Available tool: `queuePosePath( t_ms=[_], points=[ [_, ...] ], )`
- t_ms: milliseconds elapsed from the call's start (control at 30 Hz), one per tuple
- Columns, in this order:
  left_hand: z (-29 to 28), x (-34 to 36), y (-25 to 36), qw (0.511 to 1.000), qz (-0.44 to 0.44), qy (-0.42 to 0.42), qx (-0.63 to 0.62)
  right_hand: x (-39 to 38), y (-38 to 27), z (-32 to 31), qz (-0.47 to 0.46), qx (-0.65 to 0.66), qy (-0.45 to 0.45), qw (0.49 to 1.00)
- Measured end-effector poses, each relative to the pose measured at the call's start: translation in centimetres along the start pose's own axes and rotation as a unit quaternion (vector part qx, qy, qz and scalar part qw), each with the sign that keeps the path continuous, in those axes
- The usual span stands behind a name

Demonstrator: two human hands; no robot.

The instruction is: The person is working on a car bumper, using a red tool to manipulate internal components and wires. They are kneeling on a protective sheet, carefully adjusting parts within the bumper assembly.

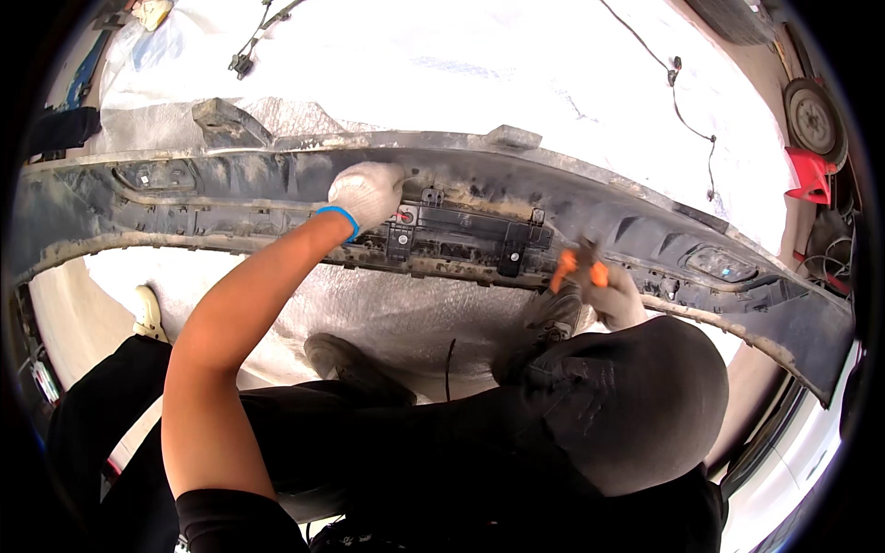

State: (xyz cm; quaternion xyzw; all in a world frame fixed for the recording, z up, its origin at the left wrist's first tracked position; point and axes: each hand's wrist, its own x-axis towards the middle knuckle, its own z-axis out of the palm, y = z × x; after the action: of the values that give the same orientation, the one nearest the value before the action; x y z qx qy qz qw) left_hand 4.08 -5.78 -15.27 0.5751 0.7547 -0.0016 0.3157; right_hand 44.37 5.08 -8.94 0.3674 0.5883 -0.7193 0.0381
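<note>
A long, dirty black car bumper (277,175) lies across the view with its inner side up. My left hand (367,195), in a whitish knit glove with a blue cuff, rests on it with the fingers closed; whatever they hold is hidden. Just right of that hand, a black bracket (461,226) with several bolts sits along the bumper's middle. My right hand (618,300), also gloved, grips orange-handled pliers (599,275) over the bumper's near edge, right of the bracket. Motion smears the pliers, and their dark jaws look apart from the bracket.
White sheeting (415,83) spreads beneath and beyond the bumper, with thin black wiring (678,78) on it. A wheel (813,115) and a red object (811,175) stand at the far right. My shoes (355,364) are close to the bumper's near edge. Another person's light shoe (149,313) shows at left.
</note>
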Motion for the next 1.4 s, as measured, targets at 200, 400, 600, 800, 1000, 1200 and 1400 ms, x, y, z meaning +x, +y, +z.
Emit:
queuePosePath(
  t_ms=[200, 400, 600, 800, 1000, 1200, 1400],
  points=[
    [-0.1, 0.6, 0.3, 1.000, -0.014, -0.014, -0.022, 7.9, -1.6, 6.3, 0.025, 0.351, -0.152, 0.924],
    [-0.3, 0.4, -0.2, 0.999, 0.004, -0.026, -0.042, 8.6, -5.4, 7.8, 0.122, 0.010, -0.085, 0.989],
    [-0.5, 1.0, 0.2, 0.995, -0.031, -0.073, -0.053, 10.4, -8.6, 8.3, 0.071, -0.571, -0.044, 0.817],
    [-0.1, 1.3, 0.1, 0.993, -0.041, -0.040, -0.101, 12.3, -11.2, 10.8, 0.137, -0.724, -0.155, 0.658],
    [-0.2, 1.4, -0.1, 0.990, -0.050, -0.069, -0.115, 12.7, -12.3, 13.0, 0.135, -0.792, -0.211, 0.557],
    [0.0, 1.6, -0.5, 0.991, -0.033, -0.075, -0.108, 12.6, -11.8, 13.6, 0.129, -0.805, -0.191, 0.547],
    [-0.5, 1.3, -0.2, 0.986, -0.062, -0.085, -0.129, 12.5, -9.3, 12.7, -0.025, -0.814, -0.215, 0.538]
  ],
)
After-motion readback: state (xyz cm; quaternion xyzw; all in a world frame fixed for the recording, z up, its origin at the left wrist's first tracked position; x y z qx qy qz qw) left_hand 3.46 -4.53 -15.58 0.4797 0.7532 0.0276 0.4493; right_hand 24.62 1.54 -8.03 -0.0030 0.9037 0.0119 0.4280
